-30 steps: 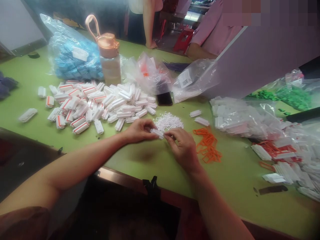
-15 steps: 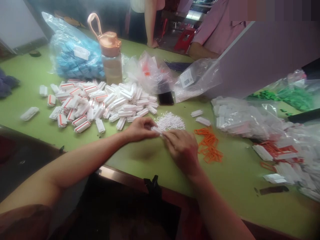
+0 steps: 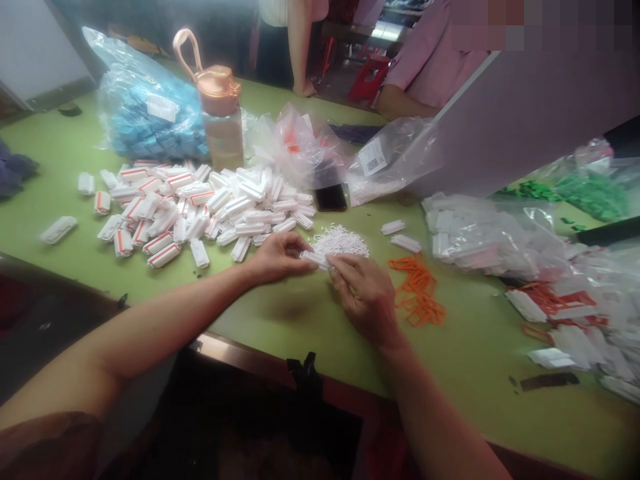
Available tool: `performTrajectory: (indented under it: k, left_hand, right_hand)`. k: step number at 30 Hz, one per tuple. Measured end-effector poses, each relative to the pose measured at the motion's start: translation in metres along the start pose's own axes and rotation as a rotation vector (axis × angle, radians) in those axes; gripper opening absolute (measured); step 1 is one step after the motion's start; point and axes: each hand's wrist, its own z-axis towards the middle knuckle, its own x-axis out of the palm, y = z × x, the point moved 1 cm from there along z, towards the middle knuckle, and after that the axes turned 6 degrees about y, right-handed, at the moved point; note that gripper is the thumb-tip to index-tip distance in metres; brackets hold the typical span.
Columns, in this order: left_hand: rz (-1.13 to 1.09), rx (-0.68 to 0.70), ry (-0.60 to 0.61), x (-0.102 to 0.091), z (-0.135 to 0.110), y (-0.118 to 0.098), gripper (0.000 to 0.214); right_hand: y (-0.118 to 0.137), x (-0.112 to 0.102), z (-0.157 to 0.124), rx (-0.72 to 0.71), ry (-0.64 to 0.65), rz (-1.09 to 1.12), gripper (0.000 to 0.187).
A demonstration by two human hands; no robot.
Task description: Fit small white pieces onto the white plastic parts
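Note:
Between thumb and fingers, my left hand (image 3: 281, 257) grips one end of a small white plastic case (image 3: 316, 259). My right hand (image 3: 364, 287) is closed in a pinch at the case's other end; whether a tiny piece sits in its fingertips I cannot make out. Just behind the case lies a heap of tiny white pegs (image 3: 345, 241). Orange plastic frames (image 3: 419, 293) are piled to the right of my right hand. A large pile of similar white cases (image 3: 200, 207), some with a red-orange stripe, spreads out beyond my left forearm.
A bottle (image 3: 223, 127) with a copper-coloured lid and a bag of blue pieces (image 3: 150, 127) stand behind the pile. A phone (image 3: 331, 198) lies by clear bags (image 3: 380, 163). Bagged white parts (image 3: 480, 233) cover the right side. Two people are across the table (image 3: 280, 320).
My right hand has drawn slightly right and away from the case, so more of the case shows. My left hand stays almost in place, holding it.

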Motion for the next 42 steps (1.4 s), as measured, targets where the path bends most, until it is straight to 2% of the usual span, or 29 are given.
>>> performTrajectory:
  k: [4, 7, 12, 14, 16, 21, 26, 32, 38, 42]
  left_hand:
    - [0.003, -0.006, -0.008, 0.001, -0.003, -0.001, 0.041]
    - [-0.002, -0.024, -0.017, 0.001, -0.003, -0.001, 0.04]
    - [-0.022, 0.012, -0.074, -0.001, 0.001, 0.001, 0.043]
    - [-0.013, 0.027, -0.096, -0.001, 0.002, 0.002, 0.043]
    - [-0.016, 0.03, -0.1, -0.001, 0.003, 0.002, 0.043]
    - [-0.037, 0.033, -0.077, 0.0, 0.002, -0.001, 0.042]
    - [-0.008, 0.033, -0.057, 0.001, 0.001, -0.002, 0.041]
    - [0.003, 0.015, -0.042, 0.001, 0.001, -0.003, 0.042]
    - [0.023, 0.004, -0.041, 0.002, 0.001, -0.004, 0.041]
    - [0.041, -0.004, -0.042, 0.002, 0.0, -0.007, 0.042]
  right_hand:
    - [0.009, 0.003, 0.001, -0.032, 0.052, -0.104, 0.027]
    - [0.009, 0.003, 0.002, 0.009, 0.055, -0.022, 0.027]
    - [-0.017, 0.002, -0.001, 0.316, -0.063, 0.318, 0.028]
    - [-0.026, 0.004, -0.005, 0.412, -0.02, 0.296, 0.026]
    - [-0.029, 0.007, -0.007, 0.449, 0.072, 0.229, 0.024]
    - [-0.019, 0.015, -0.003, 0.39, 0.207, 0.099, 0.018]
    - [-0.02, 0.01, 0.0, 0.339, 0.285, 0.02, 0.018]
    - [-0.027, 0.004, -0.004, 0.391, 0.218, 0.176, 0.021]
    - [-0.023, 0.01, -0.002, 0.277, 0.249, 0.057, 0.018]
    - [-0.028, 0.006, -0.004, 0.311, 0.271, 0.043, 0.016]
